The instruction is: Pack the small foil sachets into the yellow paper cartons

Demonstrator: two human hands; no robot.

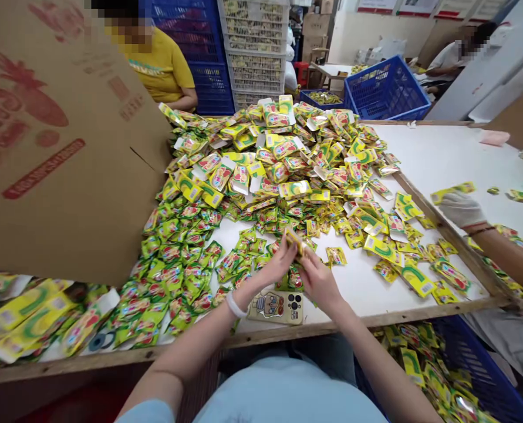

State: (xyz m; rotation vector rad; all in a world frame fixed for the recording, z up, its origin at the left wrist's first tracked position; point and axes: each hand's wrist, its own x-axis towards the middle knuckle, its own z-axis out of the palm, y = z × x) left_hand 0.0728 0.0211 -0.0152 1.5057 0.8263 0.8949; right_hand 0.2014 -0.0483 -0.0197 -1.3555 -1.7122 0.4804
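Note:
Over the near middle of the white table (pixel 233 232), my left hand (pixel 280 262) and my right hand (pixel 321 283) meet with bent fingers around a small yellow packet (pixel 293 237). Fingers cover much of it, so whether it is a sachet or a little box I cannot tell. Green sachets (pixel 179 273) lie in a thick layer to the left of my hands. Beyond them rises a heap of yellow-green cartons (pixel 283 147), many with open white flaps. Just below my wrists rests a phone (pixel 275 307) in a cartoon case.
A large cardboard box (pixel 67 176) blocks the left side. Wooden strips (pixel 446 235) edge the table. On the right, a co-worker's gloved hand (pixel 461 210) holds a carton. A blue crate (pixel 468 358) of packets sits below the edge; another blue crate (pixel 384 91) stands behind.

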